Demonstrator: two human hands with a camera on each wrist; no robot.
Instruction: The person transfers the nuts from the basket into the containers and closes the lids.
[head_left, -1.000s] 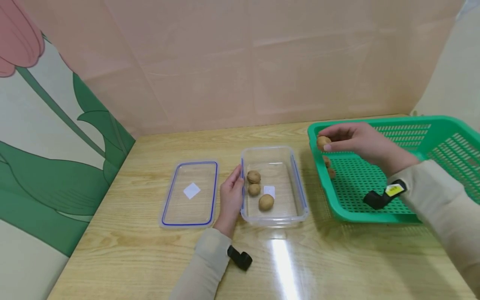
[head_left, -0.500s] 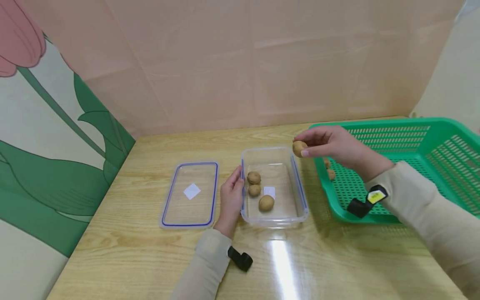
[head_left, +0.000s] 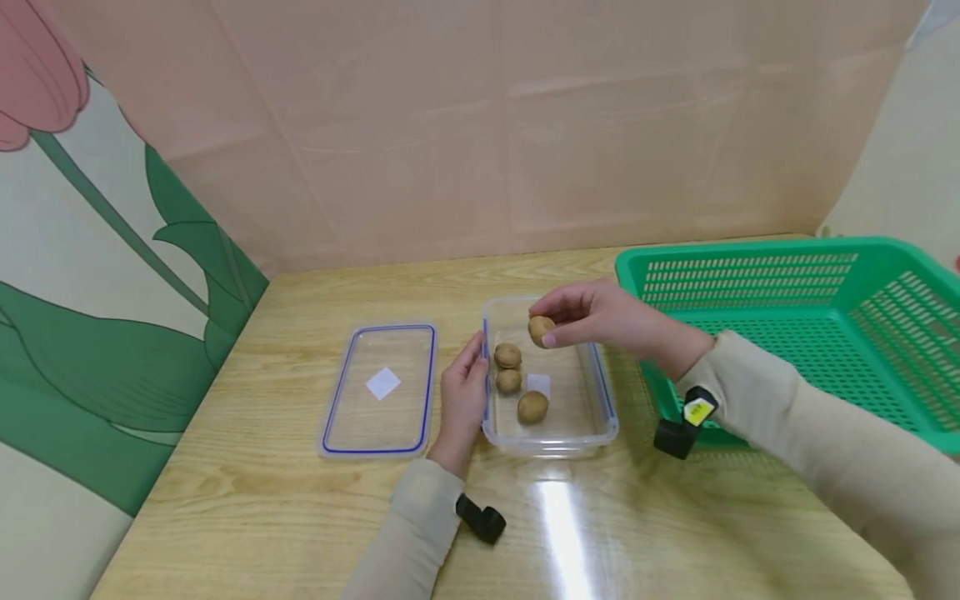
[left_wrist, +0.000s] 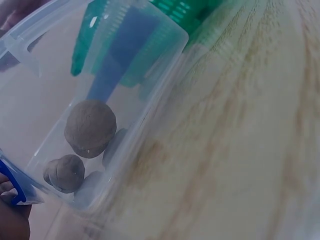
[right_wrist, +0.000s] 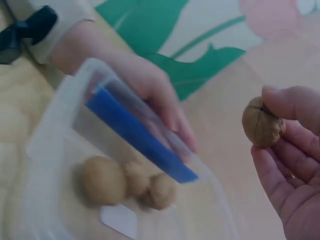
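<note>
Near the middle of the head view, the right hand (head_left: 611, 321) pinches a walnut (head_left: 541, 331) between thumb and fingers, above the twelve o'clock end of a clear container (head_left: 576, 408) on the wooden surface (head_left: 300, 517). Within the container, two neighbouring walnuts (head_left: 508, 382) lie between nine and ten o'clock, and a single walnut (head_left: 533, 407) sits near seven o'clock, overlapping a white label (head_left: 539, 382). The left hand (head_left: 463, 392) touches the container's nine o'clock wall from outside, fingers fairly straight. Further out at nine o'clock, a clear lid (head_left: 380, 354) with a blue edge lies flat; at three o'clock stands a green basket (head_left: 810, 358), apart from the container.

From the left wrist, a large walnut shape shows through the clear wall at nine o'clock and smaller ones at eight, with part of the left hand at the picture's edge, also near eight. The basket is near twelve o'clock.

From the right wrist, the pinched walnut is at three o'clock, its dark seam visible. The left hand reaches along the container wall at eleven o'clock, past a blue strip (right_wrist: 140, 134); the three contained walnuts lie between six and eight.
</note>
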